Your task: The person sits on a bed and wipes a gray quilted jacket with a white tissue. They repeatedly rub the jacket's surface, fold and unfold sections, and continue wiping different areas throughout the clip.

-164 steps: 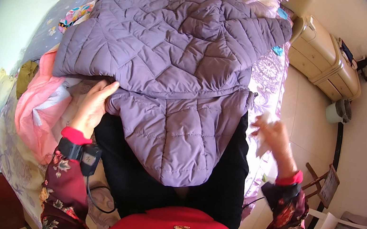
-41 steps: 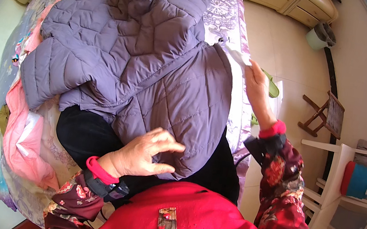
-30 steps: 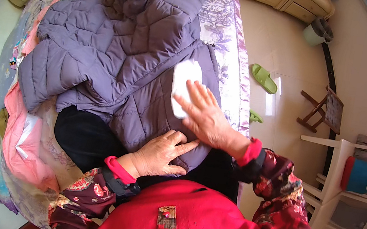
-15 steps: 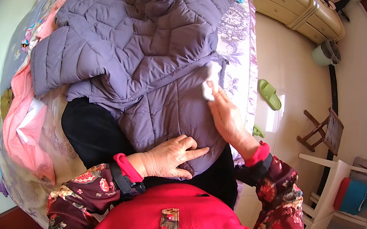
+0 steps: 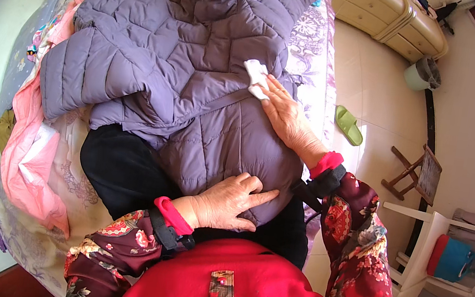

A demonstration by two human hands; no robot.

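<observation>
A grey-purple quilted puffer jacket (image 5: 161, 43) lies rumpled across the bed and over my lap. My right hand (image 5: 288, 117) presses a folded white wipe (image 5: 255, 75) onto the jacket, its fingers extended over the wipe's edge. Lower down, my left hand (image 5: 226, 201) rests on the near part of the jacket, index finger and thumb spread apart and the other fingers bent. It holds nothing that I can see. The underside of the wipe is hidden.
Pink and white fabric (image 5: 29, 171) lies along the bed's left side. Right of the bed are a green slipper (image 5: 348, 126), a folding wooden stool (image 5: 417, 172), a bin (image 5: 421, 74) and a white shelf (image 5: 434, 248). A cream drawer cabinet (image 5: 371, 11) stands at the back.
My right hand has slid the white wipe up and to the left across the jacket, toward its upper folds. My left hand stays at nearly the same place on the jacket.
</observation>
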